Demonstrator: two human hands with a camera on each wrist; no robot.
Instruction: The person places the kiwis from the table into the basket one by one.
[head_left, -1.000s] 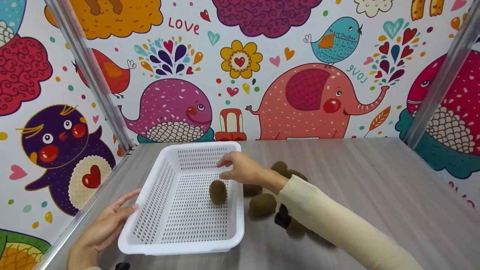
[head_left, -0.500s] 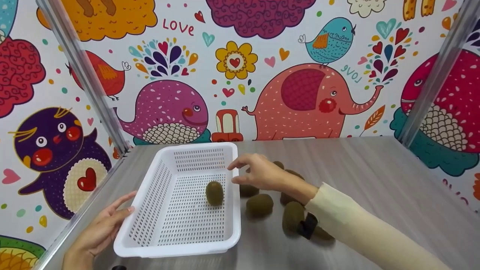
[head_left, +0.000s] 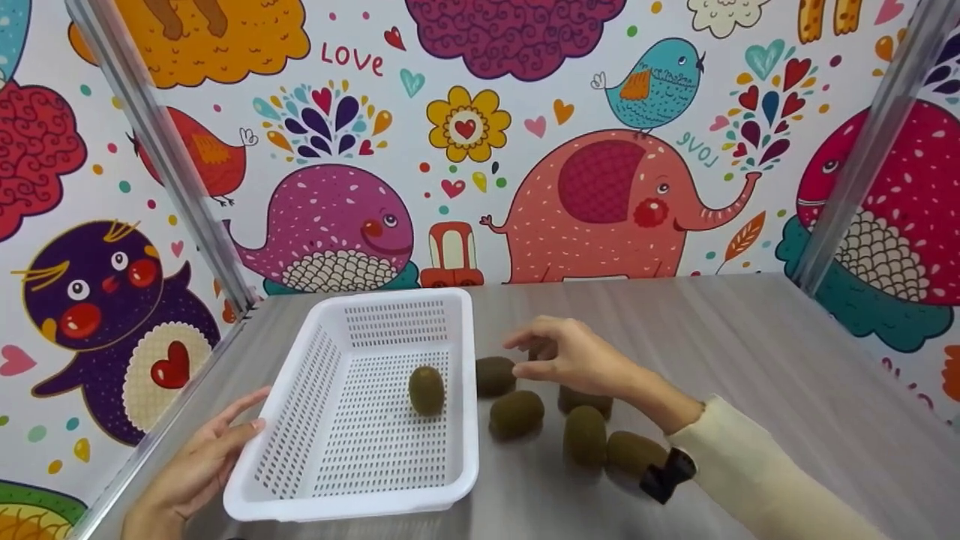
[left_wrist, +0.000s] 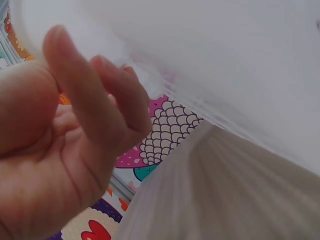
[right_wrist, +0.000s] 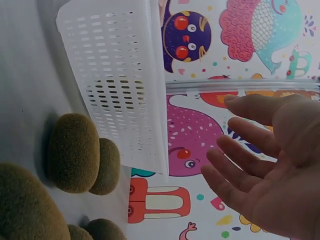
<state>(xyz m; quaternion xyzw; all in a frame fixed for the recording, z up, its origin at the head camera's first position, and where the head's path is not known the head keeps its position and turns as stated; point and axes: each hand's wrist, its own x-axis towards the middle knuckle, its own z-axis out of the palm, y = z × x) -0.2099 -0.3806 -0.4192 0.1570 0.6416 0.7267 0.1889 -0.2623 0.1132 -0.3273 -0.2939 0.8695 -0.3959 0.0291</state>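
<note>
The fingers of my right hand (head_left: pixel 577 356) are apart, loosely bent, with air between thumb and forefinger, over the bench (head_left: pixel 720 337) and just outside the right rim of a white slotted basket (head_left: pixel 356 510). My left hand (head_left: pixel 191 457) holds the basket's left edge, thumb at the rim, fingers curled against the outside. To the right of my right fingers the bench spreads wide as far as a metal post (head_left: pixel 859 157); ahead of them it runs on to the cartoon-printed wall (head_left: pixel 480 202). To their left, the basket's raised side stands between them and the inside. Left of my left fingers, the bench narrows to a strip beside the printed side wall (head_left: pixel 112 330).

The inner kiwi (head_left: pixel 427 391) lies on the basket floor, left of my right fingers and nearer me, close to the right side. Its long axis points away from me.

Just below my right fingertips, a dark kiwi (head_left: pixel 493 376) lies crosswise beside the basket. Nearer me, a second kiwi (head_left: pixel 517 415) also lies roughly crosswise. Under my palm, a third kiwi (head_left: pixel 585 401) is partly hidden. Nearer still, an upright-looking kiwi (head_left: pixel 585 435) points away from me, beside a slanting kiwi (head_left: pixel 634 453) whose right end tips toward me.
</note>
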